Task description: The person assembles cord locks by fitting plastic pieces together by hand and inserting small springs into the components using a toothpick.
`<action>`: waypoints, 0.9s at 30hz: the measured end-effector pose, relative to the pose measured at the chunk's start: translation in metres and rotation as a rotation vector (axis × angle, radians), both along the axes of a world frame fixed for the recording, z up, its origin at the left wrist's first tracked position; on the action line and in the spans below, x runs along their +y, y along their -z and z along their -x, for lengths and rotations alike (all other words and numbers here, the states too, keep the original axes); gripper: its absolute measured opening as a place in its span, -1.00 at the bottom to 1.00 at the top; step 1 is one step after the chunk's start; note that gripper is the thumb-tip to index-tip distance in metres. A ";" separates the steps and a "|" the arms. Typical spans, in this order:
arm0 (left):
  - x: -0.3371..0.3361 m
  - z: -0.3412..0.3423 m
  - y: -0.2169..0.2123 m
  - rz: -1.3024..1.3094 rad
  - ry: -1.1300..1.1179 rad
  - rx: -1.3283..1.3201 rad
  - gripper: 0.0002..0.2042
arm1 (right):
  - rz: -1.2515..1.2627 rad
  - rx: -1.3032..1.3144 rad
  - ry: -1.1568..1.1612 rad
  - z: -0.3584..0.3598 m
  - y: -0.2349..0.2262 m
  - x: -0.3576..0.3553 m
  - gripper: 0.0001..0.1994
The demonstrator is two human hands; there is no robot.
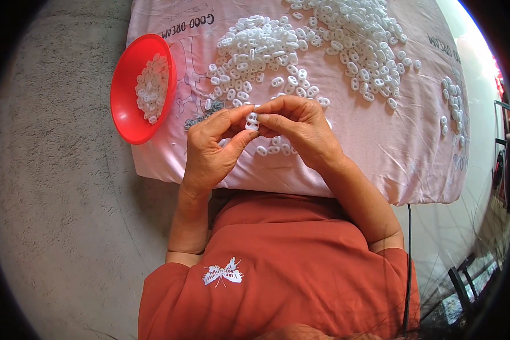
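Note:
My left hand (212, 144) and my right hand (303, 127) meet above the near middle of the table. Between their fingertips is a small white plastic piece with two holes (252, 120), possibly a cord lock. My left thumb and forefinger pinch it from the left, while the right thumb and forefinger close on its right side. Beyond the hands lies a heap of white oval two-hole pieces (258, 42), with loose ones scattered toward me. Several more of these pieces (273, 149) show just below my fingers. A cluster of small grey parts (201, 118) sits beside my left hand, partly hidden by it.
A red bowl (124, 93) holding smaller whitish pieces (153, 88) stands at the table's left edge. A larger white heap (374, 51) spreads at the far right, with a few pieces (453, 105) near the right edge. Pink printed cloth (379, 153) covers the table.

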State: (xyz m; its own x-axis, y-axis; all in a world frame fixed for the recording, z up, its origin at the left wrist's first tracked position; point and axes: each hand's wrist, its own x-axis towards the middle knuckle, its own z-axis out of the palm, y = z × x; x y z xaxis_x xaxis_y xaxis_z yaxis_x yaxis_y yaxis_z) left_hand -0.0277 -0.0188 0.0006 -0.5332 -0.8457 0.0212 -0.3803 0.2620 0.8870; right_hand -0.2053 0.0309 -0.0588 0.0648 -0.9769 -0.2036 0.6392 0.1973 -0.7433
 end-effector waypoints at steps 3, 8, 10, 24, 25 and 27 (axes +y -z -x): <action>0.000 0.000 0.001 -0.018 -0.007 0.002 -0.62 | 0.002 0.000 0.002 -0.001 0.002 0.000 -0.85; 0.001 0.000 -0.002 -0.032 -0.015 -0.007 -0.63 | 0.015 0.001 0.010 -0.002 0.001 0.001 -0.86; 0.000 -0.001 -0.001 -0.033 -0.018 -0.009 -0.63 | 0.011 0.021 -0.009 -0.002 0.001 0.000 -0.86; -0.002 -0.006 0.005 -0.140 -0.029 0.041 -0.63 | -0.008 0.043 -0.033 -0.002 -0.002 0.001 -0.84; -0.002 -0.006 0.005 -0.139 -0.029 0.040 -0.63 | -0.006 0.040 -0.033 -0.002 -0.002 0.001 -0.83; -0.003 -0.006 0.004 -0.138 -0.020 0.034 -0.64 | -0.010 0.034 -0.037 -0.002 0.000 0.001 -0.82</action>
